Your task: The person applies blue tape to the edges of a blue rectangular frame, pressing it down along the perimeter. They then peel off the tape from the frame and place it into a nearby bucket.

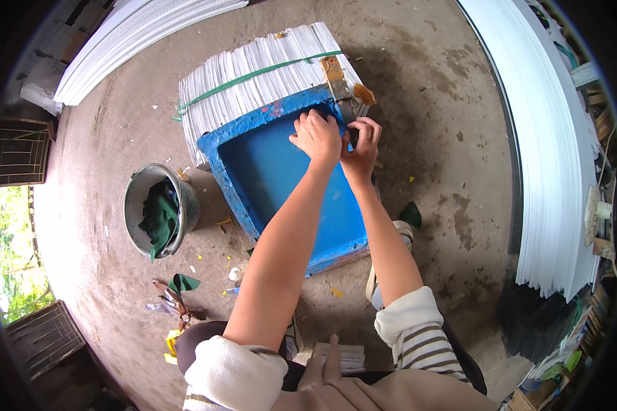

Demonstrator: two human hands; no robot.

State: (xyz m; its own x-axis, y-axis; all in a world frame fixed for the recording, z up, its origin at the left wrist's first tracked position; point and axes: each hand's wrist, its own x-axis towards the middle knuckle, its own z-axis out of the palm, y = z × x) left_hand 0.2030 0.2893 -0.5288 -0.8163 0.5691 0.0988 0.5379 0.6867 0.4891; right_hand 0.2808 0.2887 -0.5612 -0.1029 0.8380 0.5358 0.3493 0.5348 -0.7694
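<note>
A blue, paint-crusted rectangular frame (pixel 227 179) with a recessed blue panel lies before me, its far edge against a stack of white sheets (pixel 253 82). My left hand (pixel 317 137) reaches inside its far right corner. The fingers there are curled downward, and whatever they hold is hidden. My right hand (pixel 360 149) is closed at the outer side of the right rim, its thumb by the rim and its fingers bent. Just beyond both hands, brown tape (pixel 332 68) and a torn brown scrap (pixel 365 94) stick out at the corner.
A green strap (pixel 253 74) binds the stack. Left of the frame stands a grey bucket (pixel 136 218) with dark green cloth (pixel 160 214) inside. Long white sheets (pixel 555 137) are piled along the right; another pile (pixel 144 38) lies far left. Scraps litter the concrete floor (pixel 445 137).
</note>
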